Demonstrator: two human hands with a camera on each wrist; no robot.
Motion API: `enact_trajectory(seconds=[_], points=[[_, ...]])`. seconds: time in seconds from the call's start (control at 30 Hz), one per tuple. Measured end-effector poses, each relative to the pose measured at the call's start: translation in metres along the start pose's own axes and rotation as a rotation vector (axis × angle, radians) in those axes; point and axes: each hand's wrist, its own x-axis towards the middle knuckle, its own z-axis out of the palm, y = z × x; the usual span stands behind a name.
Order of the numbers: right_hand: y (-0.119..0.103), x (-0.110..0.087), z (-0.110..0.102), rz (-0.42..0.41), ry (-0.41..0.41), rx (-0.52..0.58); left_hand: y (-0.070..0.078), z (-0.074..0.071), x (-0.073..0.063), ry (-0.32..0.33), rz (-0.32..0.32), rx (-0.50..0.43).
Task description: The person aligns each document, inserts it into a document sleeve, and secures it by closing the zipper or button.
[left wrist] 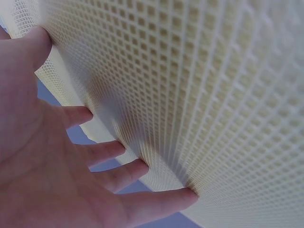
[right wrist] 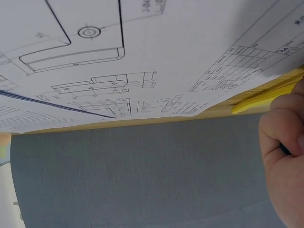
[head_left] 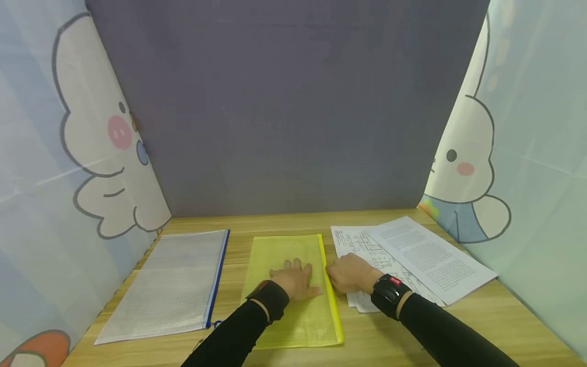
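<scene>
A yellow mesh zipper pouch (head_left: 298,326) lies flat on the table in the middle of the head view. My left hand (head_left: 293,281) rests on it with the fingers spread; in the left wrist view the fingertips (left wrist: 187,194) touch the mesh. Along the pouch's right side runs a bright yellow zipper edge (head_left: 337,318). There my right hand (head_left: 350,272) has its fingers curled and pinches at the zipper, over the left side of the drawing sheets (head_left: 353,242). The pinched part is hidden by the fingers, both in the head view and in the right wrist view.
To the left lies a white mesh pouch (head_left: 179,285) with a blue zipper edge (head_left: 217,278). A printed text sheet (head_left: 431,260) overlaps the drawing sheets on the right. A dark grey panel (head_left: 293,112) stands behind the wooden table (head_left: 284,221), with cartoon-printed curtains at both sides.
</scene>
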Motion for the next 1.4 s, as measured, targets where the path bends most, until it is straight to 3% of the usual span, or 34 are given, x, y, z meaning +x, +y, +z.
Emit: enact_trajectory(seconds=[0.7, 1.07, 1.4], points=[[0.007, 0.011, 0.005, 0.103, -0.073, 0.043, 0.002, 0.000, -0.002, -0.035, -0.009, -0.052], [0.012, 0.021, 0.004, 0.135, -0.051, 0.055, 0.002, -0.001, -0.001, -0.029, -0.014, -0.024], [0.015, 0.026, 0.004, 0.156, -0.081, 0.040, 0.002, -0.002, -0.001, -0.040, -0.017, -0.007]])
